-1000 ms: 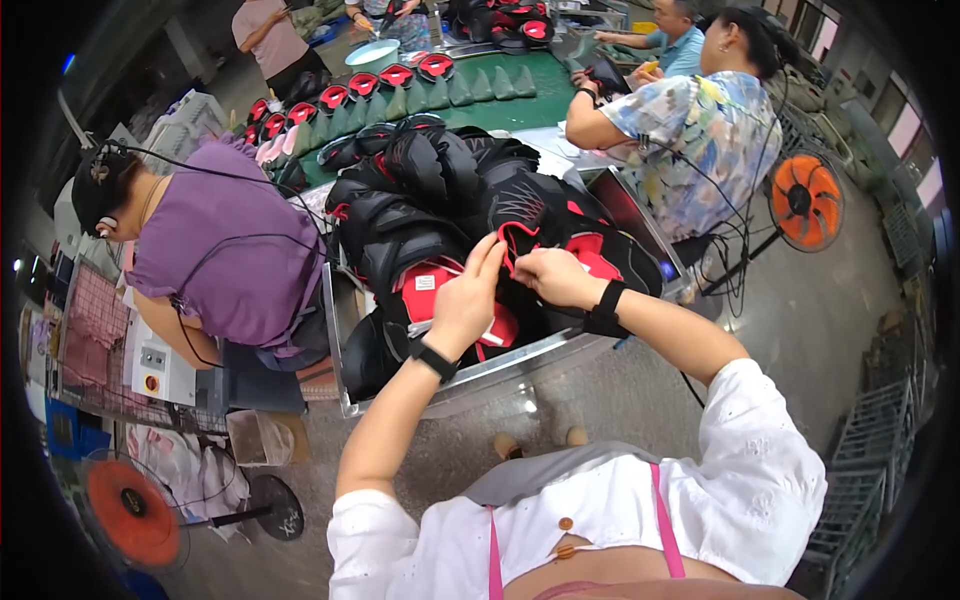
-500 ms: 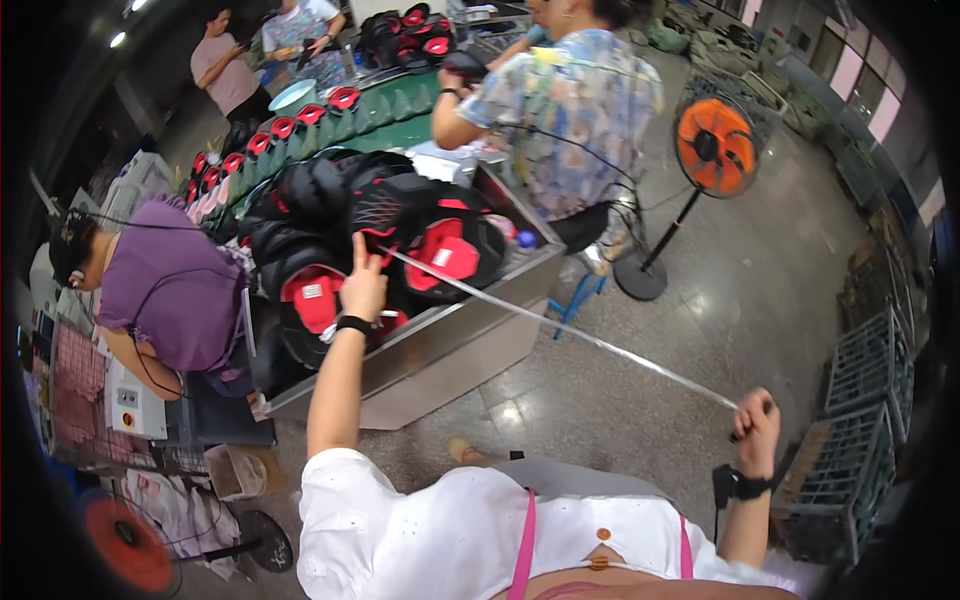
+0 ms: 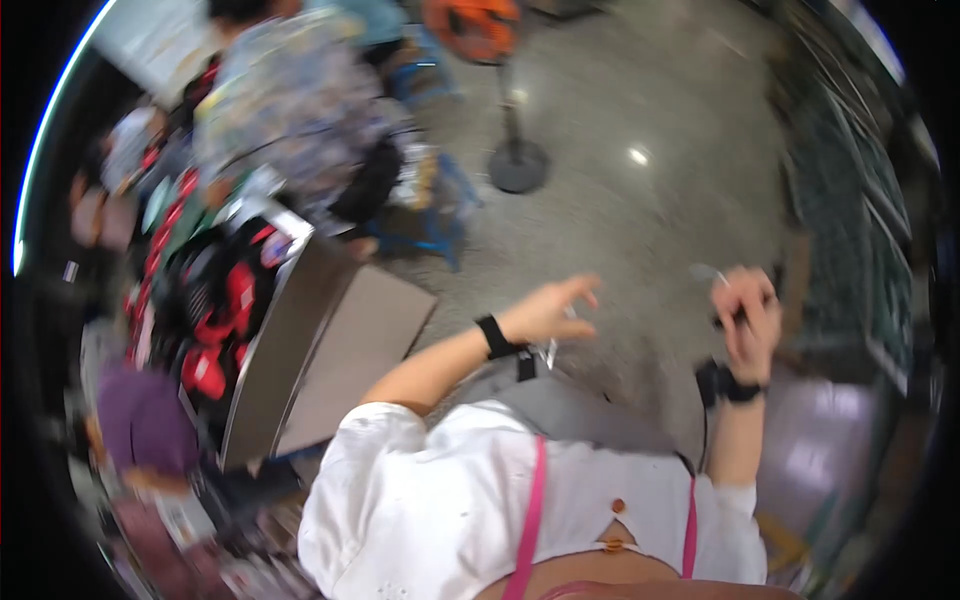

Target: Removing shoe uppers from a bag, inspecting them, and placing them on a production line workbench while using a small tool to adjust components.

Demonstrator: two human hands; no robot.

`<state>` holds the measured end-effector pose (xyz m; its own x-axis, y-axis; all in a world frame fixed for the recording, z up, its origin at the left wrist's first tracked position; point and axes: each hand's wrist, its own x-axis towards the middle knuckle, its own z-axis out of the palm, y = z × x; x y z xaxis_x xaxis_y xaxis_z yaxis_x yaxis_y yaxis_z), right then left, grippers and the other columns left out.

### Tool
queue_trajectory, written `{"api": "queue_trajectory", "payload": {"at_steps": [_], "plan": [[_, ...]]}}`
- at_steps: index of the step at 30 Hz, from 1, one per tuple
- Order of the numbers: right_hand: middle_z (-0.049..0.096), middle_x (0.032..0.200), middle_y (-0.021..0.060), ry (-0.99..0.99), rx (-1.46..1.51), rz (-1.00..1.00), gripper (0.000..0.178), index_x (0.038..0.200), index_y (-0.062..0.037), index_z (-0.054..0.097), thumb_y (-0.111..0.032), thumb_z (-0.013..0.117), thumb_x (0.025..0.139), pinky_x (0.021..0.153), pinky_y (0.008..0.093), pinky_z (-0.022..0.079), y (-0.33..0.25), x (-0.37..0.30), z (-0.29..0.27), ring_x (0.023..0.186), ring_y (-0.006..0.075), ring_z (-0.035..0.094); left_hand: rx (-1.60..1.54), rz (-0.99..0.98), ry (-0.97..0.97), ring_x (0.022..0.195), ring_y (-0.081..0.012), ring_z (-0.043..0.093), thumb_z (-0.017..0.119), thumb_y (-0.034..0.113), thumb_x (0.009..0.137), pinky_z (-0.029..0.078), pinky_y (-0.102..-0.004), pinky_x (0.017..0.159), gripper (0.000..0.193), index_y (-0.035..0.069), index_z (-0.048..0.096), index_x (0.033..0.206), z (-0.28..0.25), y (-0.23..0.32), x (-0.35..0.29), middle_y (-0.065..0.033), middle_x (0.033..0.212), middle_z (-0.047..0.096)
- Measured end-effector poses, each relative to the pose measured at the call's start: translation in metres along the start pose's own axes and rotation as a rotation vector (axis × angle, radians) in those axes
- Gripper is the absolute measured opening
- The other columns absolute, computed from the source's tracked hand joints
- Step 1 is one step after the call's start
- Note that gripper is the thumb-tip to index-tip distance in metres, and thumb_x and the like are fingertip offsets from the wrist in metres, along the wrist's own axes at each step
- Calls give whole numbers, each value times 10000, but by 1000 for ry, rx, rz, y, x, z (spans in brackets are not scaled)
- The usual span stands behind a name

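In the middle, my left hand [image 3: 548, 310] is held over the floor with its fingers apart and nothing seen in them; it wears a black wristband. A small pale thing hangs just below that wrist, too blurred to name. To the right my right hand [image 3: 748, 315] is raised with its fingers curled closed around something dark. A short pale, silvery bit [image 3: 706, 271] shows beside its fingertips, apparently part of the thin silvery rod; the rest of its length cannot be made out. A black strap with a dark device is on the right wrist.
To the left stands a metal-sided bin [image 3: 285, 340] with black and red shoe-like pieces [image 3: 208, 372]. Beyond it a person in a patterned shirt [image 3: 300, 95] sits by blue stools [image 3: 425, 235]. An orange fan [image 3: 475, 28] stands ahead; green mesh crates [image 3: 850, 210] line the right.
My left hand has left the pieces in the bin and moved right, towards my right hand. The view has swung right, so the bin sits further left. The long rod no longer shows stretched across.
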<state>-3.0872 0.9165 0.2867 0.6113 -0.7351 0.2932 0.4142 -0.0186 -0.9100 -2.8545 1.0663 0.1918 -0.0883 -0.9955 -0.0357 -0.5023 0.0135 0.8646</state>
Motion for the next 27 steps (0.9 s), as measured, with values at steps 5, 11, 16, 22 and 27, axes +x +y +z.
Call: {"api": "queue_trajectory", "payload": {"at_steps": [5,11,16,22,27], "plan": [[563,714,84,-119,154,21,250,761,-26,503,-227,450,899,412,186,275,18,91,-46,477,57,377,-182,255,-38,937,-191,549,667,225,741,442,-295,753,439,50,525,1118,-12,-16,151,-113,1030,584],[441,629,42,427,231,-163,230,752,-45,454,-205,412,912,425,198,275,-16,220,-200,503,106,371,-432,-192,-188,516,-66,442,470,255,879,361,-232,481,319,64,540,633,-78,-93,305,16,567,507],[484,608,49,608,-208,285,206,695,-73,444,-147,441,887,435,211,272,50,253,-329,495,105,399,-1026,9,58,548,-72,435,463,259,892,318,-183,479,269,60,534,726,-170,-101,450,-9,652,519],[511,690,58,944,237,842,104,790,-32,501,-103,476,863,398,212,300,237,287,-347,553,127,459,-1072,2,163,511,-68,400,469,203,886,327,-202,468,244,3,531,761,-218,-67,606,-63,713,562],[513,687,53,869,512,804,171,850,2,502,-156,457,899,400,207,309,300,402,-387,568,126,481,-1018,14,144,515,-68,388,435,227,896,300,-194,470,272,-10,521,796,-248,-60,707,-55,680,527]]}}
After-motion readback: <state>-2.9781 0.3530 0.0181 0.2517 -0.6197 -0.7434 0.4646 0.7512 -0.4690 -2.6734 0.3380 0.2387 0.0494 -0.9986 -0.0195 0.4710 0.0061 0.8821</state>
